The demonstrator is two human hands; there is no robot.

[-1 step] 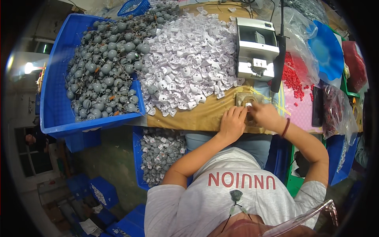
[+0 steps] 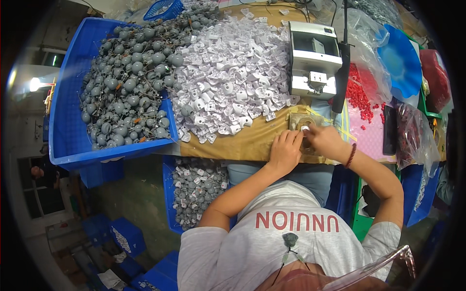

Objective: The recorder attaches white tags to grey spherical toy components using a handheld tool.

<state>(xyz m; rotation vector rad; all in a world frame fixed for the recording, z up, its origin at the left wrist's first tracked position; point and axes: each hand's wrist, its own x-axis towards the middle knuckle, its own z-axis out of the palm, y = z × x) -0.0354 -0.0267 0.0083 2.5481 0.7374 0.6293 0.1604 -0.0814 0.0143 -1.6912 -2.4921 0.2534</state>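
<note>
Curled close, the right hand (image 2: 327, 143) has its fingertips at a small white piece (image 2: 305, 128) on a flat fixture (image 2: 295, 121) by the near edge of the brown-covered table (image 2: 228, 151); whether they pinch it, I cannot tell. Fingers of the left hand (image 2: 285, 151) lie together, slightly bent, at the fixture's left side, any hold hidden too. Farther left spreads a heap of white parts (image 2: 233, 77), and left of it a blue bin (image 2: 65, 106) holds grey round parts (image 2: 131, 82). Beyond the fixture stands a white-and-black machine (image 2: 315, 60); right of it, red pieces (image 2: 358, 92) lie on a pink sheet (image 2: 376, 140).
</note>
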